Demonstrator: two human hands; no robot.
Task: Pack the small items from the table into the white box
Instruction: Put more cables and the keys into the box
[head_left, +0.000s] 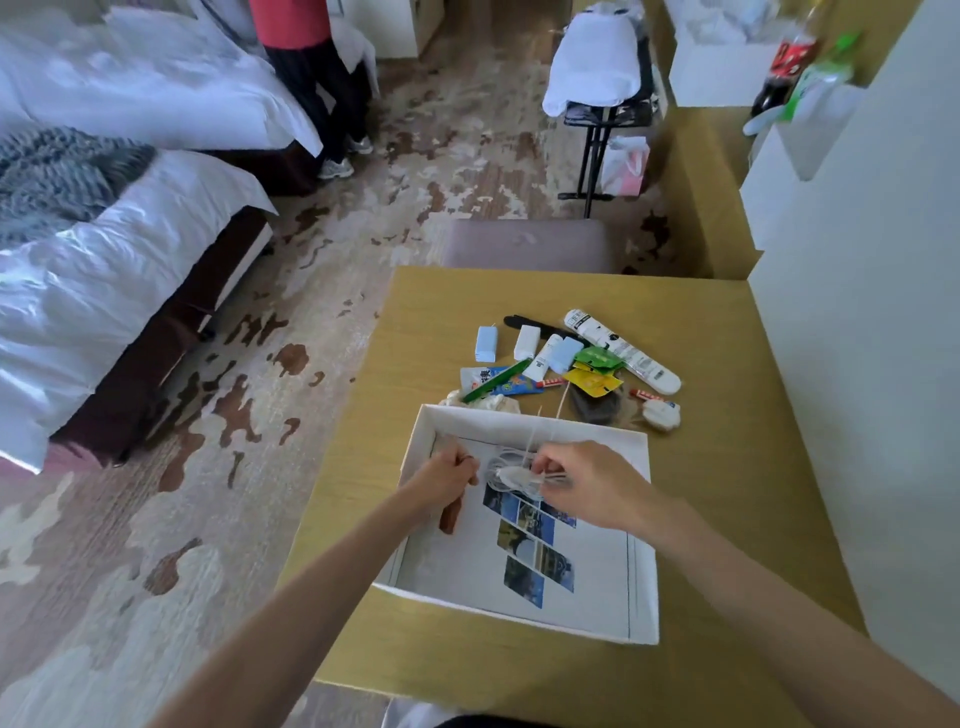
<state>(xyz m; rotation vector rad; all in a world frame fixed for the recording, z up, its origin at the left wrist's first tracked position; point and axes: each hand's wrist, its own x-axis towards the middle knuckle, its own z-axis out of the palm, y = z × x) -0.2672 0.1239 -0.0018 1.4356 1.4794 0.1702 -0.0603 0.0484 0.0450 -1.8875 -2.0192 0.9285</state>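
A shallow white box (535, 420) lies open on the yellow-green table (717, 499), lined with a printed sheet showing photo tiles. Both my hands are over its far half. My right hand (587, 480) pinches a coiled white cable (511, 474) just above the box floor. My left hand (449, 475) is closed with a brown object (451, 517) below it, seemingly in its grip. Beyond the box lie small items: a pale blue carton (486, 343), white tubes (621, 349), a green toothbrush (496, 381), green and yellow sachets (597, 371), a white plug (661, 413).
A padded stool (524, 244) stands at the table's far edge. White walls and a shelf with bottles (789, 62) flank the right side. Two beds (104, 260) fill the left, and a person in a red top (306, 78) stands between them on the patterned carpet.
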